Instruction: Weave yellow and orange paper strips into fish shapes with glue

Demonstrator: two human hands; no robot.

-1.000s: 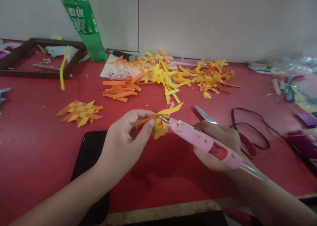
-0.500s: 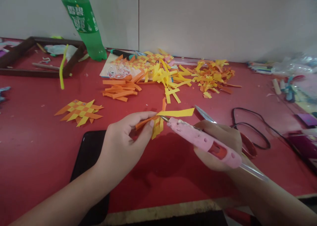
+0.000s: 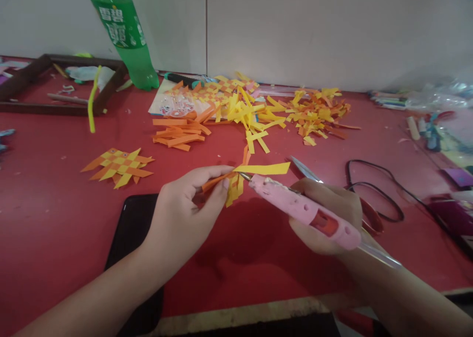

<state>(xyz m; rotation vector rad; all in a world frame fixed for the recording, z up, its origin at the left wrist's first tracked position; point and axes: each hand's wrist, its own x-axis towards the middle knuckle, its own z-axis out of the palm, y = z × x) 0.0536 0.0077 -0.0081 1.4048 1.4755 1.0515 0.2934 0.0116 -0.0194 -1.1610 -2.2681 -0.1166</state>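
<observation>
Between thumb and fingers, my left hand [image 3: 190, 214] pinches a small woven piece of orange and yellow paper strips [image 3: 234, 189] above the table. One yellow strip sticks out from it to the right. My right hand [image 3: 328, 214] is wrapped around a pink hot glue gun [image 3: 295, 204] with a clear glue stick out of its back end. The metal nozzle of the glue gun meets the woven piece just below the yellow strip. Left of my left hand, a finished-looking woven paper fish [image 3: 120, 165] in orange and yellow lies flat.
A black phone [image 3: 127, 228] lies under my left forearm. Scissors [image 3: 305, 169] and a dark cord [image 3: 373, 184] lie by my right hand. Behind are orange strips [image 3: 179, 132], yellow strips [image 3: 244, 110], paper scraps [image 3: 321, 113], a green bottle [image 3: 127, 36] and a dark frame [image 3: 44, 109].
Almost nothing differs. Both hands, the woven paper piece and the glue gun keep nearly the same place, with the nozzle still at the piece.
</observation>
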